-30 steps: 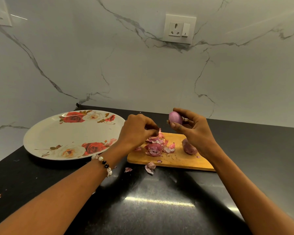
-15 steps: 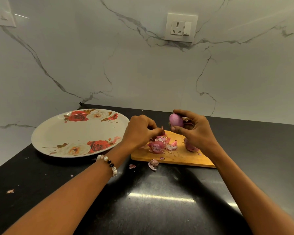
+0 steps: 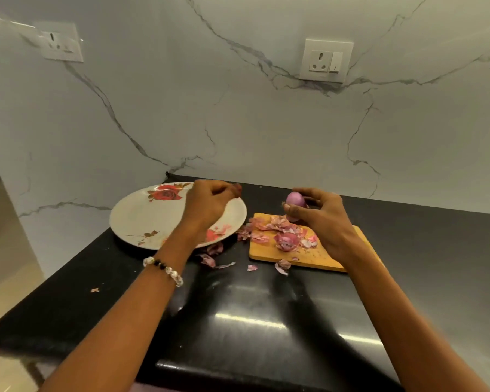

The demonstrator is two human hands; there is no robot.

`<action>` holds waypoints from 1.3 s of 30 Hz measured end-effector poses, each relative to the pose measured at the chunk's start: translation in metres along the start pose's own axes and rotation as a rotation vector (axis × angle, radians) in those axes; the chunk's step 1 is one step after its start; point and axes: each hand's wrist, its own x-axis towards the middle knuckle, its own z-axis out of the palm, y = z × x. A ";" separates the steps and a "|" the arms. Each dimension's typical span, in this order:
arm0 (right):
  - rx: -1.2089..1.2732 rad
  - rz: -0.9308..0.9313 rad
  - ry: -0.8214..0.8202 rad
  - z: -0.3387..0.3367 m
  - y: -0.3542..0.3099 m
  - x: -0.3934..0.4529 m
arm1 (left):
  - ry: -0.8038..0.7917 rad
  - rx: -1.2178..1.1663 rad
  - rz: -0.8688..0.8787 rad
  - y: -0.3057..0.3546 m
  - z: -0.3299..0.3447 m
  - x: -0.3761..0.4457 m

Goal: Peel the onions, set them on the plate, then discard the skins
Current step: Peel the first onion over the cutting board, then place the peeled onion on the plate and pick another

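Head view, from the left: plate (image 3: 142, 219) sits at the bench's (image 3: 266, 321) back-left corner, nothing on it. Left hand (image 3: 208, 203) hovers over its right rim, fingers curled and pinching what looks like a scrap of skin, blurred. Skins (image 3: 210, 260) lie on the bench just in front of the plate, more piled on the board (image 3: 317, 257). Right hand (image 3: 321, 216) grips a peeled onion (image 3: 294, 200) above the board's back edge. Another onion (image 3: 287, 241) lies on the board, half-skinned.

Head view, downward over counter (image 3: 238, 321)
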 end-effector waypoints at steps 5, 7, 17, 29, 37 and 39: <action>-0.172 -0.025 -0.154 0.062 -0.016 0.022 | 0.179 0.019 -0.070 -0.011 -0.040 0.006; -0.317 -0.075 -0.219 0.088 -0.015 0.030 | 0.226 0.010 -0.087 -0.017 -0.053 0.006; -0.659 -0.095 -0.289 0.152 0.010 0.050 | 0.284 0.007 -0.153 -0.040 -0.079 0.004; -0.781 -0.129 -0.219 0.129 0.017 0.049 | 0.186 0.003 -0.132 -0.040 -0.066 -0.006; -1.065 -0.226 -0.656 0.121 0.013 0.030 | 0.199 0.059 -0.105 -0.037 -0.056 -0.016; -1.067 -0.266 -0.700 0.115 0.008 0.025 | 0.196 0.057 -0.100 -0.036 -0.057 -0.018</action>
